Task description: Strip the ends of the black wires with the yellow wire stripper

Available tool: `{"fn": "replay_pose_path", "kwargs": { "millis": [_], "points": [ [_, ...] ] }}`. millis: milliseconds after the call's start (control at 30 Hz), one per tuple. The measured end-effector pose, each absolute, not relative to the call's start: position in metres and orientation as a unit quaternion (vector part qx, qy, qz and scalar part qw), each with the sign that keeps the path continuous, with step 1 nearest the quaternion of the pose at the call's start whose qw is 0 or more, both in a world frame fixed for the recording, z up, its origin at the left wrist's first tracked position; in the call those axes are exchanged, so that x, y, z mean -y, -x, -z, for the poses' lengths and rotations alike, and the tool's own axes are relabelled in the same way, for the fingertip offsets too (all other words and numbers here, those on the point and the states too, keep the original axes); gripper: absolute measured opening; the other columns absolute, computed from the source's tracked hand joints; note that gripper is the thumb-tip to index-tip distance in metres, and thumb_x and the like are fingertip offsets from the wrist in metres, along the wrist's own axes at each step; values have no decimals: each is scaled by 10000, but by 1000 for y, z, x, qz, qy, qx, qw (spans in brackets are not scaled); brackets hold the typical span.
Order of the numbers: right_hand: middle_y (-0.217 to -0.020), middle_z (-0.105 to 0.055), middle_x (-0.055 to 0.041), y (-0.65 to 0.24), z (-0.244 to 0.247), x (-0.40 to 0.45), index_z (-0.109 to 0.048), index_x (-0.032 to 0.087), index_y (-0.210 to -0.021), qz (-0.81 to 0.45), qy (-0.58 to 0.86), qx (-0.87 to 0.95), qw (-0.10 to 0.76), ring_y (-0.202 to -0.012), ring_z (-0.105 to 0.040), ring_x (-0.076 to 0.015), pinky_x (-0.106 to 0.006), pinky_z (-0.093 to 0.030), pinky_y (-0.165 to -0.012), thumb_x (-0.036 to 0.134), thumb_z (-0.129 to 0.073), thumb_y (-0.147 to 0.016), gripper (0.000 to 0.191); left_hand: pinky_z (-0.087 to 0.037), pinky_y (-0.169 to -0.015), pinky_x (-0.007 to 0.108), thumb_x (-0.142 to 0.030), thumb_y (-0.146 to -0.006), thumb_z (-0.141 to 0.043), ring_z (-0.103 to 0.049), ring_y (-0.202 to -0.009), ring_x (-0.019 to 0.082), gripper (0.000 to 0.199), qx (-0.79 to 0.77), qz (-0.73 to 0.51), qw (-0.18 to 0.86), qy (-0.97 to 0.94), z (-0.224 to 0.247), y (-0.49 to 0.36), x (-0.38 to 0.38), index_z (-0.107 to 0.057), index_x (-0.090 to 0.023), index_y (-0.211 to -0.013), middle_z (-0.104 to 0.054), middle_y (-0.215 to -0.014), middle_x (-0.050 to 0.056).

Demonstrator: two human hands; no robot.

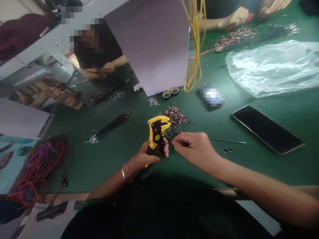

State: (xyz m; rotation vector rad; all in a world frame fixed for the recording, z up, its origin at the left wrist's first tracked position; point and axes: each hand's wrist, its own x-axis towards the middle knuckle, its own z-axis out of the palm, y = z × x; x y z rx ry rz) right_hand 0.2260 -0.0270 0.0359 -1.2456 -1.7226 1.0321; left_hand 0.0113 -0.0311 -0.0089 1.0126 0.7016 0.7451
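Our left hand (147, 156) grips the yellow wire stripper (156, 132) beside the loose wire bits (175, 116) on the bench (74, 166), our right hand (194, 149) pinches something unclear, and one careless nudge could scatter them.

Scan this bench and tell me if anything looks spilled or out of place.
Loose wire snippets have spilled from their heap across the green bench mat, with strays lying beside the yellow wire stripper rather than staying piled.

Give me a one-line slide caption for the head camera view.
Left hand grips a yellow wire stripper, right hand pinched beside cut wires on a green bench.
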Motion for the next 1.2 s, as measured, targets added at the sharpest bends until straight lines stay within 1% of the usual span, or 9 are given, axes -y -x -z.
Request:
{"fn": "replay_pose_path", "kwargs": {
  "millis": [133, 233, 467, 633, 767, 867, 1067, 1200],
  "points": [
    [-514, -579, 15, -224, -36, 28, -540, 207, -493, -408, 492, 669, 380, -484, -485, -92, -228, -375, -489, 124, -518, -748, 270, -489, -875, 411, -185, -693, -757, -643, -909, 246, 462, -318, -336, 724, -512, 5, -13, 31, -619, -159, -1133, -661, -956, 80],
    [-515, -586, 18, -223, -36, 29, -552, 202, -497, -409, 488, 669, 383, -484, -489, -88, -223, -369, -488, 104, -519, -751, 275, -493, -861, 399, -178, -702, -752, -645, -894, 237, 436, -322, -336, 710, -528, 0, -16, 33, -624, -161, -1119, -660, -939, 73],
    [-513, -592, 29, -223, -34, 30, -555, 201, -514, -414, 484, 669, 383, -485, -505, -88, -217, -367, -486, 83, -521, -741, 257, -500, -853, 402, -188, -730, -748, -640, -876, 234, 441, -344, -330, 694, -540, 1, -13, 35, -609, -150, -1147, -654, -933, 83],
    [-512, -585, 28, -222, -33, 31, -555, 201, -508, -422, 483, 665, 384, -485, -496, -83, -214, -363, -481, 82, -523, -736, 259, -509, -797, 357, -224, -776, -741, -626, -820, 196, 390, -328, -328, 681, -567, 11, -8, 31, -605, -160, -1136, -626, -918, 66],
    [-504, -574, 29, -221, -33, 31, -583, 197, -512, -432, 479, 661, 383, -481, -481, -78, -213, -358, -478, 73, -525, -727, 254, -511, -785, 334, -239, -806, -726, -623, -810, 182, 343, -333, -327, 653, -597, 9, -9, 31, -599, -160, -1114, -622, -902, 59],
    [-500, -568, 32, -221, -34, 30, -571, 194, -511, -434, 483, 661, 376, -480, -470, -75, -214, -353, -478, 75, -526, -724, 248, -513, -771, 322, -241, -813, -729, -617, -786, 171, 319, -341, -327, 634, -612, 7, -11, 33, -595, -152, -1089, -626, -875, 56],
    [-510, -561, 32, -222, -31, 29, -571, 183, -539, -429, 490, 668, 360, -487, -449, -74, -218, -337, -484, 91, -528, -728, 214, -513, -683, 297, -275, -816, -745, -611, -680, 147, 255, -416, -325, 596, -605, 11, -12, 37, -603, -139, -977, -627, -798, 40],
    [-528, -549, 28, -223, -26, 29, -584, 172, -558, -415, 491, 680, 353, -508, -448, -78, -223, -334, -502, 121, -535, -741, 196, -504, -620, 279, -293, -833, -732, -603, -606, 128, 236, -448, -335, 576, -596, 13, -14, 40, -595, -138, -947, -619, -738, 20]
  ]
}}
